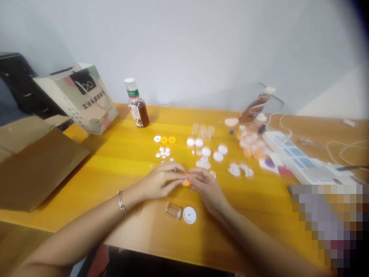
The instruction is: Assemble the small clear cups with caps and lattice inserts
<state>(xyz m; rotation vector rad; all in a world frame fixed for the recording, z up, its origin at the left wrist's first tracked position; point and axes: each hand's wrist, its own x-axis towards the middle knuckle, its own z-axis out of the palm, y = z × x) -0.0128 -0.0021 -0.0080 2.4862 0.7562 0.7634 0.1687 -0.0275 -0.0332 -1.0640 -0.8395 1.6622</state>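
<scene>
Over the middle of the table, my left hand (164, 180) and my right hand (205, 185) meet at the fingertips. Between them they pinch a small orange disc (186, 182), partly hidden by the fingers. Closer to me, a clear plastic cup (173, 211) lies beside a white disc (189, 215) with a small centre hole. Just beyond my hands are small white round pieces (163, 152), two yellow discs (172, 140) and a white ring (157, 139). White discs (205, 152) and lacy white pieces (240, 169) spread to the right.
A cardboard box (43, 165) and a paper bag (86, 100) occupy the left. Two drink bottles, one upright (137, 105) and one tilted (255, 105), stand at the back. Clear cups (203, 131), orange pieces (252, 144), a long white box (300, 157) and cables (346, 148) lie farther off.
</scene>
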